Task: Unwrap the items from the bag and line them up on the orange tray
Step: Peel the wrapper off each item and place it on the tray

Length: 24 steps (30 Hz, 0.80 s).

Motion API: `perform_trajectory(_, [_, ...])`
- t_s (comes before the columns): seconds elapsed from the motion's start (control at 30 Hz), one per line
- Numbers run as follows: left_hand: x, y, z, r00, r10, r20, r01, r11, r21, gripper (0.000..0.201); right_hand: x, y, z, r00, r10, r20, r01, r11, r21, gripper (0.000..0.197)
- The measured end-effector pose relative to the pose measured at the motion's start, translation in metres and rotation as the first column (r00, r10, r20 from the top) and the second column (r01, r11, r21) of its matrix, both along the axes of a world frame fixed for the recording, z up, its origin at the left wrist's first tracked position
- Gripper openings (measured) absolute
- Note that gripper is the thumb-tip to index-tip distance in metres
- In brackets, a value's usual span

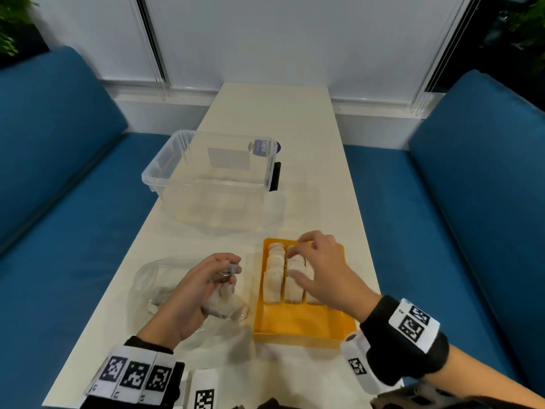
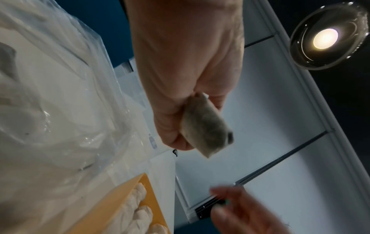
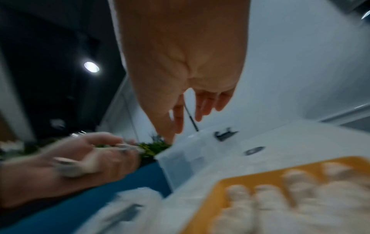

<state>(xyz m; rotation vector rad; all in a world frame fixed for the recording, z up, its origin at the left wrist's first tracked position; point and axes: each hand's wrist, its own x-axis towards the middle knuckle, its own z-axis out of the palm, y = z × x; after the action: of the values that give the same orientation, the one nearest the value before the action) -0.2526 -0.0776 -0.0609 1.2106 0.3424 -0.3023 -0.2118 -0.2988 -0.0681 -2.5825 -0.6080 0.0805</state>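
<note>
The orange tray (image 1: 298, 326) lies near the table's front edge, with several white items (image 1: 274, 278) lined up in rows in its far half. My right hand (image 1: 303, 261) hovers over those rows with fingers spread and loose, and the right wrist view shows nothing in it. Left of the tray my left hand (image 1: 227, 276) grips a small grey-white roll (image 2: 206, 126) above the clear plastic bag (image 1: 159, 287). A white crumpled lump (image 1: 218, 305) sits under that hand, in the bag's mouth.
An empty clear plastic box (image 1: 165, 163) with a black clip stands behind the tray, toward the table's middle. The narrow cream table (image 1: 271, 113) runs away from me between two blue sofas (image 1: 59, 202). The tray's near half is bare.
</note>
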Motion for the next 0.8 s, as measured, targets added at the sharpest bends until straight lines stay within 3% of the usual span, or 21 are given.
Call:
perform_trajectory(0.1, [0.002,-0.006,0.0,1.0,-0.009,-0.016,0.01,1.0,0.024,0.023,-0.022,0.029,0.015,0.954,0.299,0.005,-0.297,0.946,0.132,0.044])
perform_trajectory(0.17, [0.002,-0.009,0.0,1.0,-0.007,-0.022,0.008,1.0,0.02,0.023,-0.031,0.043,0.015,0.916,0.401,0.016,-0.399,0.905,0.15,0.053])
perform_trajectory(0.23, [0.001,-0.011,-0.001,1.0,-0.002,-0.019,0.002,1.0,-0.022,0.022,-0.035,0.053,0.01,0.934,0.354,-0.046,-0.332,0.909,0.252,0.054])
perform_trajectory(0.33, [-0.002,-0.012,-0.001,1.0,0.012,0.015,-0.011,0.998,-0.064,0.021,-0.033,0.063,0.003,0.944,0.18,-0.276,-0.032,0.885,0.465,0.031])
perform_trajectory(0.4, [-0.004,-0.013,-0.003,0.997,0.043,0.066,-0.037,0.995,-0.09,0.02,-0.028,0.063,-0.004,0.936,0.133,-0.327,0.049,0.868,0.495,0.025])
perform_trajectory(0.57, [-0.008,-0.01,-0.001,0.986,0.074,0.15,-0.062,0.995,-0.083,0.021,-0.018,0.052,-0.005,0.913,0.175,-0.368,0.074,0.817,0.572,0.033])
perform_trajectory(0.8, [-0.011,-0.006,-0.006,0.972,0.018,0.234,-0.062,0.981,0.183,0.022,-0.016,0.042,-0.003,0.955,0.172,-0.241,0.002,0.81,0.586,0.034])
